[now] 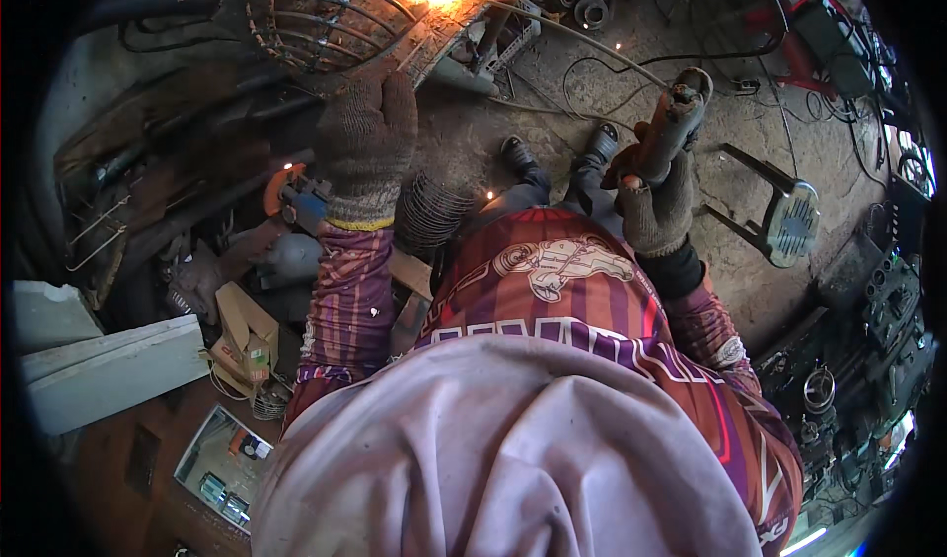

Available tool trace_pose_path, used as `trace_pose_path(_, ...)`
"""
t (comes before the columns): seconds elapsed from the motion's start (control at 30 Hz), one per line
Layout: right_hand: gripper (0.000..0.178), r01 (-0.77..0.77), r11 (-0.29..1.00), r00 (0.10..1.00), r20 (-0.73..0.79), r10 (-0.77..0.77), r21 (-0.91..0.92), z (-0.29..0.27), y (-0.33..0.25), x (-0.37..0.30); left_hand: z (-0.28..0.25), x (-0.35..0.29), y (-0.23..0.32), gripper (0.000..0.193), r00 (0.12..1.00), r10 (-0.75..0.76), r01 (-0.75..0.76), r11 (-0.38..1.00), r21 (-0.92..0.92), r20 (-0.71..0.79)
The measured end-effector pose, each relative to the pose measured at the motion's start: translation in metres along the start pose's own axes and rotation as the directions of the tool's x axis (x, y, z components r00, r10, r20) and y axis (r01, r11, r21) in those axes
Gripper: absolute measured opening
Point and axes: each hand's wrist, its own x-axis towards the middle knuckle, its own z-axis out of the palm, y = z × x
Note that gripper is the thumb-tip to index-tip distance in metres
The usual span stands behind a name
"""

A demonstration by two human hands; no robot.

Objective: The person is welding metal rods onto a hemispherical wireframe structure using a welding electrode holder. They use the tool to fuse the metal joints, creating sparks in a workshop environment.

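My right hand (659, 207), in a knitted work glove, is closed round a worn welding electrode holder (674, 123). From the holder a long, thin welding rod (577, 36) slants up and left to a bright arc that throws sparks at the rim of a metal grille (330, 14). The grille is made of curved bars and lies on a worktable (456, 36). My left hand (367, 148), also gloved, lies flat with fingers stretched toward the grille's near edge. Whether its fingertips touch the grille or the table cannot be made out.
A coil of wire (434, 212) and an angle grinder (296, 197) with an orange guard are left of my legs. A cardboard box (247, 335) and pale boards (118, 370) lie farther left. To the right stands a small stool (791, 223); cables (631, 69) cross the floor.
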Motion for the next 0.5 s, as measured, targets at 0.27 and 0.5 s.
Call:
trace_pose_path(0.27, 0.079, -0.091, 0.995, 0.996, -0.007, 0.091, 0.038, 0.001, -0.010, -0.002, 0.001, -0.002, 0.000, 0.027, 1.000, -0.018, 0.018, 1.000, 0.000, 0.009)
trace_pose_path(0.5, 0.080, -0.034, 0.999, 0.999, 0.012, 0.035, -0.030, -0.002, -0.001, -0.003, 0.001, -0.003, -0.002, 0.025, 1.000, 0.008, -0.008, 1.000, 0.009, 0.007)
